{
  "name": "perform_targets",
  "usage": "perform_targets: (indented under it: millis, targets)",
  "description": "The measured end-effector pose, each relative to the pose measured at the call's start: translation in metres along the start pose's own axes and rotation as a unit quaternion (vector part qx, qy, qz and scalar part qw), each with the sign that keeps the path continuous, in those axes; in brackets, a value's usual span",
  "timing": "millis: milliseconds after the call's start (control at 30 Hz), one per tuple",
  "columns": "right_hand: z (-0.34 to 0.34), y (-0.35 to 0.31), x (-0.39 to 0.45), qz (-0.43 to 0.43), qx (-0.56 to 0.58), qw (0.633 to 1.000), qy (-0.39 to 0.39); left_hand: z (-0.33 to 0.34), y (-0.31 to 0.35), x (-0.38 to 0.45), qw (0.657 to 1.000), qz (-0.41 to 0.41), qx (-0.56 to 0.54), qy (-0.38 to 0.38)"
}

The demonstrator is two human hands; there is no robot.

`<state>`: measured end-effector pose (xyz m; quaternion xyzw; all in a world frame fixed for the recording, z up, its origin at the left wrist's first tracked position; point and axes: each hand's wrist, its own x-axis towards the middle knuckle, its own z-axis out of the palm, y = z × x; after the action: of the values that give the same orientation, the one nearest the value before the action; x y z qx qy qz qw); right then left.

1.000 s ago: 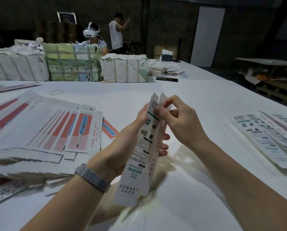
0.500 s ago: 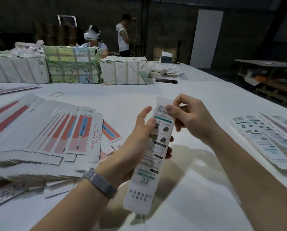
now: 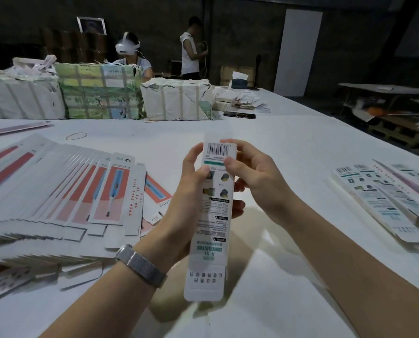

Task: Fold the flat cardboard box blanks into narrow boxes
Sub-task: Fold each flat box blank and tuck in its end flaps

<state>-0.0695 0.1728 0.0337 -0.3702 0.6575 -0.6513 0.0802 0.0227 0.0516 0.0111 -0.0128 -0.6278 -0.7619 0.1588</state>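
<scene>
I hold one long narrow white box (image 3: 212, 230) upright over the table, its printed back with the barcode facing me and its bottom flap hanging free. My left hand (image 3: 190, 198) grips its left edge at mid-height, thumb on the front. My right hand (image 3: 251, 178) pinches the upper part, thumb on the face just below the barcode, fingers behind. A fanned spread of flat red-and-white blanks (image 3: 64, 193) lies on the table to the left. Several boxes with the same print (image 3: 384, 198) lie at the right.
The white table (image 3: 289, 147) stretches ahead. Wrapped bundles (image 3: 101, 91) line its far side, with a phone (image 3: 239, 115) and loose paper nearby. A rubber band (image 3: 76, 136) lies behind the blanks. Two people are beyond the bundles, one seated with a headset.
The box has turned from edge-on to face me squarely and sits more upright. My right thumb has come onto its front face below the barcode.
</scene>
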Motion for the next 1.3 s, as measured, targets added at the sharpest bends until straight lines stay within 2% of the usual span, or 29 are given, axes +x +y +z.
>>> perform_targets:
  millis: [167,333,500,667,900,1033,1300]
  targets:
    - [0.0,-0.002,-0.002,0.005,-0.007,0.999,-0.032,-0.003,-0.001,0.002,0.999,0.007,-0.01,-0.032]
    - [0.0,0.0,-0.003,0.012,-0.017,0.998,-0.051,-0.001,-0.005,0.001,1.0,0.003,-0.013,-0.006]
    - [0.001,0.003,0.001,-0.012,-0.005,1.0,0.003,0.0,-0.006,0.001,1.0,-0.006,-0.023,-0.02]
    - [-0.008,0.008,0.004,-0.018,0.067,0.998,0.005,0.001,-0.008,0.0,0.999,-0.017,-0.011,-0.028]
    - [-0.012,0.002,0.009,0.014,0.042,0.999,0.012,0.004,-0.007,-0.003,0.997,-0.047,0.011,-0.055]
    - [-0.015,0.002,0.007,0.045,0.008,0.999,-0.011,0.007,-0.007,-0.004,0.997,-0.044,0.032,-0.058]
    - [-0.013,-0.002,0.007,0.007,-0.021,0.997,0.08,0.008,-0.004,-0.005,0.995,-0.038,0.064,-0.07]
